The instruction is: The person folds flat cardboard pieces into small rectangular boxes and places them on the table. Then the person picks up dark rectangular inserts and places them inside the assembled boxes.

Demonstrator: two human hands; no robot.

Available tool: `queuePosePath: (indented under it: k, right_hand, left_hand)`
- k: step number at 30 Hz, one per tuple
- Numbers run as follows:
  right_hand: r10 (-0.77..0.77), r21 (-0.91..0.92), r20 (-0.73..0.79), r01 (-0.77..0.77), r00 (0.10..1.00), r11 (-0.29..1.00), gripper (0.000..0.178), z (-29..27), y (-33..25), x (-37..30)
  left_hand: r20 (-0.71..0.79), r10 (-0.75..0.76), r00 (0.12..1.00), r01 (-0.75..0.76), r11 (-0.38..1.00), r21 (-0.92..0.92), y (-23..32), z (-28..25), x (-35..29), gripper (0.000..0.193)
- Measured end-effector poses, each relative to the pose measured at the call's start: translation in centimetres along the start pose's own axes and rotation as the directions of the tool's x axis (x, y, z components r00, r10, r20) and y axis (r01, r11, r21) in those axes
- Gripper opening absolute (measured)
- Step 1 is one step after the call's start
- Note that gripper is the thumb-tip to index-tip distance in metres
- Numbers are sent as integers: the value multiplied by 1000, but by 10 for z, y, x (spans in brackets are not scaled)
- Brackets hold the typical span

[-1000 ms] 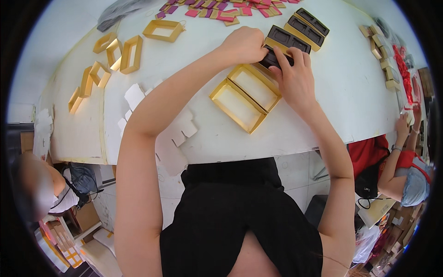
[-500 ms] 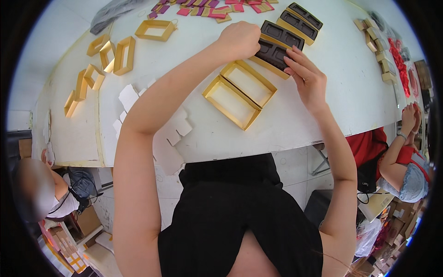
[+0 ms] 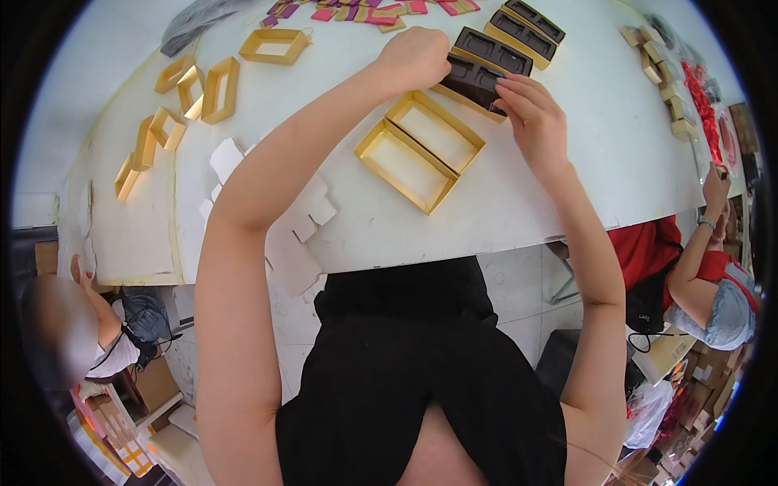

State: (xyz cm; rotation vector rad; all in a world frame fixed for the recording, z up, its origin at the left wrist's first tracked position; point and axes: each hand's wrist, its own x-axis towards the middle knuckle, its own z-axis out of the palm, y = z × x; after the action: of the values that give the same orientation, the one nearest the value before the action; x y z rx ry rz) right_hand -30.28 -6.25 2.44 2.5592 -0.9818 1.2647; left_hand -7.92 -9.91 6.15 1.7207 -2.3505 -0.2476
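A black plastic tray insert [image 3: 472, 79] with moulded hollows sits over a gold box [image 3: 462, 101], whose near wall shows beneath it. At the insert's left end, my left hand [image 3: 415, 58] is closed, its fingertips hidden behind the back of the hand. My right hand [image 3: 533, 120] grips the right end, with fingers on top and thumb lower down. Just beyond lies another gold box with a black insert [image 3: 493, 50], and farther back are two more filled boxes [image 3: 523, 36]. Nearer to me, two bare gold box frames [image 3: 409, 166] stand side by side.
Several gold frames [image 3: 219, 89] are scattered at the left of the white table [image 3: 616, 162]. White cut card pieces [image 3: 300, 219] lie under my left forearm. Pink and purple pieces [image 3: 348, 12] cover the far edge. Other people sit at left and right, near a red ribbon pile [image 3: 701, 105].
The view has shifted slightly. My right-hand fingers have drawn closer together at the insert's right end, and the insert's tilt has changed a little. My left hand stays at the other end.
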Motion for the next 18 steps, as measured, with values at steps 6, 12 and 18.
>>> queuePosePath:
  k: [6, 12, 18]
  right_hand:
    - [-108, -222, 167, 144, 980, 964, 2, -11, 0, 12]
    - [-21, 33, 333, 11, 943, 999, 4, -16, 15, 12]
    - [351, 248, 258, -413, 900, 877, 21, -29, 58, 49]
  left_hand:
    - [-37, 29, 999, -29, 999, 15, 1, 1, -4, 25]
    - [-15, 51, 999, -51, 999, -16, 2, 1, -3, 24]
    - [-159, -13, 987, 11, 1000, -12, 0, 4, -15, 37]
